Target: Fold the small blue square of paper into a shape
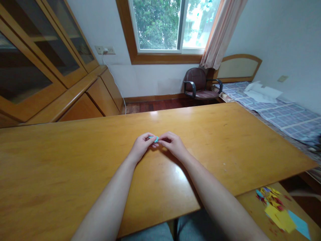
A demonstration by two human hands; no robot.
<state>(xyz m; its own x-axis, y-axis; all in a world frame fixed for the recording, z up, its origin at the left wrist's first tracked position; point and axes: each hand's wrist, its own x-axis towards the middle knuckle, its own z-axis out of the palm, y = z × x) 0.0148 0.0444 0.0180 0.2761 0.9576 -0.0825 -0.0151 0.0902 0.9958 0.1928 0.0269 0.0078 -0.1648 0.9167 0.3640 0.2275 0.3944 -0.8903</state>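
Note:
A small piece of folded light-blue paper (156,139) is held just above the wooden table (75,167), near its middle. My left hand (143,144) is closed on it, thumb on top and fingers beneath. From the other side my right hand (173,142) comes close, its thumb and forefinger pinched together at the paper's right edge. Whether the right fingertips grip the paper or only touch it is too small to tell. The fingers hide part of the folded shape.
On a lower surface at the bottom right lie several folded paper pieces (271,197), yellow sheets (280,217) and a light-blue sheet (299,225). Beyond the table stand a brown armchair (198,83) and a bed (281,113). A glass-fronted cabinet (75,90) lines the left side.

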